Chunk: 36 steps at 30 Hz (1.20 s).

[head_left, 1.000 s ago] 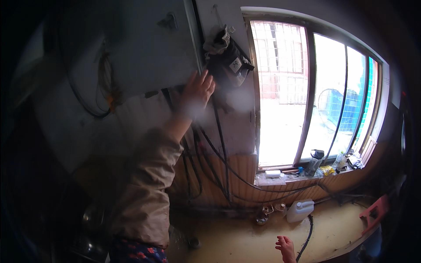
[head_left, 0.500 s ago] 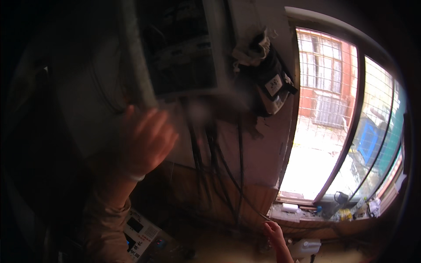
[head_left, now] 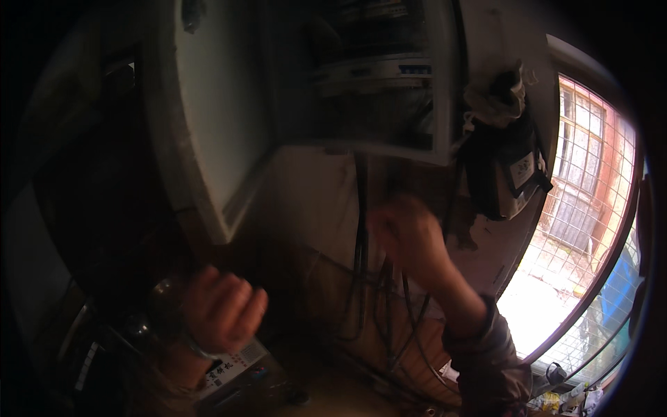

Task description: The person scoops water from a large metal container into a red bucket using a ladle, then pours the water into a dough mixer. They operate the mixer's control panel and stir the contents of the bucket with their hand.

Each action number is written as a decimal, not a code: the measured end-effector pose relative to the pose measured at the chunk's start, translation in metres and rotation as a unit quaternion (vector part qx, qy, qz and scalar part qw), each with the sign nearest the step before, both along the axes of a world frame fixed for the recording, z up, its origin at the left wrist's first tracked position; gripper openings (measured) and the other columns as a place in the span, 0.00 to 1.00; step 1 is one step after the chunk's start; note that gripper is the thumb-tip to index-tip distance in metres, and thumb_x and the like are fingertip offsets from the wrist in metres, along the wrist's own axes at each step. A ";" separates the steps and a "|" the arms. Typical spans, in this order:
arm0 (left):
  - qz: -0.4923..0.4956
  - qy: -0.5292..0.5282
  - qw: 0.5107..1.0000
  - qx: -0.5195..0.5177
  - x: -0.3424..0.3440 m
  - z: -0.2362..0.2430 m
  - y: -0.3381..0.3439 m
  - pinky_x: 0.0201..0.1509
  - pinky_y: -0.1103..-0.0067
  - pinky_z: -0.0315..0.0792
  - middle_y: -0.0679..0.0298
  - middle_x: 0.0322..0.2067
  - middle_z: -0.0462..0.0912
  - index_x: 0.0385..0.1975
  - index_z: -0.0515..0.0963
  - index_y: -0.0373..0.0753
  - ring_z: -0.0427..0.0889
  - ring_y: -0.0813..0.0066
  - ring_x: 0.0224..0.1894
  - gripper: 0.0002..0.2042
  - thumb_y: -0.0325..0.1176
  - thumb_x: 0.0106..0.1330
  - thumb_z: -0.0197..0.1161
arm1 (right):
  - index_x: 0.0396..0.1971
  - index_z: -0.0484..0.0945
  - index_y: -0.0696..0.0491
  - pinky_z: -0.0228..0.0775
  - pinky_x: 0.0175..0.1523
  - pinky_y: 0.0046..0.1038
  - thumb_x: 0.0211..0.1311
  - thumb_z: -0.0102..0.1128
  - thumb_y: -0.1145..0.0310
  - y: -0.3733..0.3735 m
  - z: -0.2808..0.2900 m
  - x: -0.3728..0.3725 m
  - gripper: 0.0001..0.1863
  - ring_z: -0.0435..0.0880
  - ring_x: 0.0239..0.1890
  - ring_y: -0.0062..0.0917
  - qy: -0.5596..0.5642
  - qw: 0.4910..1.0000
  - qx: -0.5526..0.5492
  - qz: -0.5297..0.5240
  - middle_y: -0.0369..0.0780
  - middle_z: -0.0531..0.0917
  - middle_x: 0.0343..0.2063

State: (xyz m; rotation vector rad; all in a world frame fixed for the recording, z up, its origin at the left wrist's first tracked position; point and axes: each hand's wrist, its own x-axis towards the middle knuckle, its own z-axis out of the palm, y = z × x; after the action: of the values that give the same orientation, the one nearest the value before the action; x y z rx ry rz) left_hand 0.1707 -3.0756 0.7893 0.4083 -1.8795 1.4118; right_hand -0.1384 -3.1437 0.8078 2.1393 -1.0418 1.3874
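A pale metal wall box (head_left: 434, 139) hangs above me with its door (head_left: 226, 125) swung out to the left. Inside it, dim fittings (head_left: 375, 73) show. Below the door's lower corner is my left hand (head_left: 226, 309), back toward me, fingers loosely bent and a little apart, touching nothing that I can see. A bracelet (head_left: 200, 347) circles that wrist. My right hand (head_left: 406, 233) is raised under the box, close to the dark cables (head_left: 361, 208) running down the wall. Motion blur and shadow hide its fingers, and whether it holds anything.
A black bag (head_left: 497, 167) hangs right of the box. Farther right is a bright barred window (head_left: 590, 187), with clutter on its sill (head_left: 556, 399). Below my left hand lies a white printed panel (head_left: 236, 372). Loose cables (head_left: 410, 333) loop down the wall.
The box door stands further out, its inside now showing. My left hand has dropped away from the door. My right hand has risen from low right to beneath the box. The view has turned left.
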 end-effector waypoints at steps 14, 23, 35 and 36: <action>0.277 0.295 0.708 0.579 0.115 -0.354 0.050 0.37 0.64 0.70 0.54 0.36 0.78 0.36 0.76 0.42 0.76 0.52 0.36 0.09 0.35 0.59 0.54 | 0.31 0.80 0.56 0.73 0.43 0.35 0.49 0.53 0.72 -0.210 0.227 0.095 0.10 0.77 0.41 0.37 0.119 0.937 -0.101 -0.313 0.45 0.79 0.31; 0.318 0.332 0.647 0.608 0.158 -0.391 0.044 0.32 0.62 0.69 0.53 0.30 0.78 0.29 0.75 0.43 0.76 0.51 0.31 0.08 0.38 0.59 0.52 | 0.27 0.82 0.58 0.70 0.45 0.33 0.49 0.50 0.75 -0.302 0.232 0.097 0.10 0.75 0.41 0.36 0.015 0.947 -0.142 -0.287 0.45 0.80 0.32; 0.337 0.325 0.626 0.623 0.166 -0.395 0.023 0.31 0.63 0.69 0.54 0.29 0.78 0.27 0.75 0.43 0.76 0.52 0.30 0.08 0.39 0.59 0.51 | 0.23 0.81 0.57 0.69 0.43 0.30 0.46 0.57 0.74 -0.252 0.240 0.115 0.06 0.76 0.38 0.35 0.079 0.910 -0.244 -0.325 0.42 0.82 0.27; 0.341 0.322 0.625 0.624 0.169 -0.399 0.025 0.31 0.63 0.69 0.54 0.29 0.78 0.27 0.75 0.43 0.76 0.52 0.30 0.08 0.39 0.59 0.51 | 0.24 0.81 0.57 0.70 0.43 0.30 0.46 0.57 0.74 -0.240 0.243 0.109 0.06 0.76 0.38 0.35 0.089 0.911 -0.204 -0.347 0.43 0.82 0.27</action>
State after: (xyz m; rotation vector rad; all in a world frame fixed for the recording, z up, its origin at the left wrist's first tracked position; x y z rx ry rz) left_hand 0.3392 -3.0507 0.3908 2.1387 -1.7731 -0.1092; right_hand -0.0292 -3.3836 1.0512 1.3590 -1.1539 0.9328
